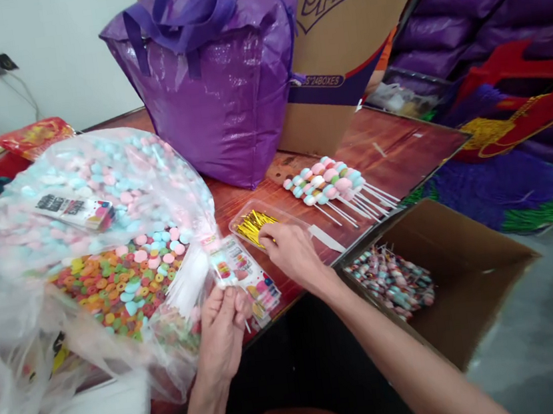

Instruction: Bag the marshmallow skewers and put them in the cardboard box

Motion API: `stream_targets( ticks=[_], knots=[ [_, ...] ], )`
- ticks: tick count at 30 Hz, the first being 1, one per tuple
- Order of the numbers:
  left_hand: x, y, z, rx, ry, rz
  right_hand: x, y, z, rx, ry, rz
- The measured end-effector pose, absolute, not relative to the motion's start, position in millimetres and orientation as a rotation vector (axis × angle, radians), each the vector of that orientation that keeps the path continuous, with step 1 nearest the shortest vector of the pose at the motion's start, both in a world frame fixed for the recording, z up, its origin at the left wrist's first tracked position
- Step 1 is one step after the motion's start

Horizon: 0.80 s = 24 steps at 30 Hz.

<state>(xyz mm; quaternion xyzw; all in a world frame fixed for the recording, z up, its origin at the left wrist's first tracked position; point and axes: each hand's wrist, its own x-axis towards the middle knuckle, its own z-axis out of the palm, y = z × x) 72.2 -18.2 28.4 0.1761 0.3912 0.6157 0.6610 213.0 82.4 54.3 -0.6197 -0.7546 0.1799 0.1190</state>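
Observation:
My left hand (224,317) is closed around the lower end of a bagged candy stick (224,270), its white stick poking out below the fingers. Gold twist ties (255,226) lie in a clear plastic tray (291,218). Over the tray's near edge, my right hand (289,252) pinches at the ties with its fingertips. Printed clear bags (257,276) are stacked between my hands. White sticks (185,285) lie bunched left of the stack. Several unwrapped candy sticks (331,180) rest in a row beyond the tray.
Large clear bags hold pink and blue candies (116,173) and fruit-coloured rings (110,288). A purple bag (221,86) and a cardboard carton (320,114) stand at the back. An open box (467,277) of wrapped candy sticks (397,283) sits by the table's right edge.

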Motion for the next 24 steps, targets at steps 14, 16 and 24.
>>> stream_targets(
  ticks=[14,16,24],
  knots=[
    [73,-10,15,0.294,0.940,1.478,210,112,40,-1.866,-2.263,0.580],
    [73,-9,14,0.303,0.954,1.475,214,113,38,-1.820,-2.249,0.597],
    [78,-3,16,0.380,1.062,1.538,230,103,35,-1.600,-2.031,0.594]
  ],
)
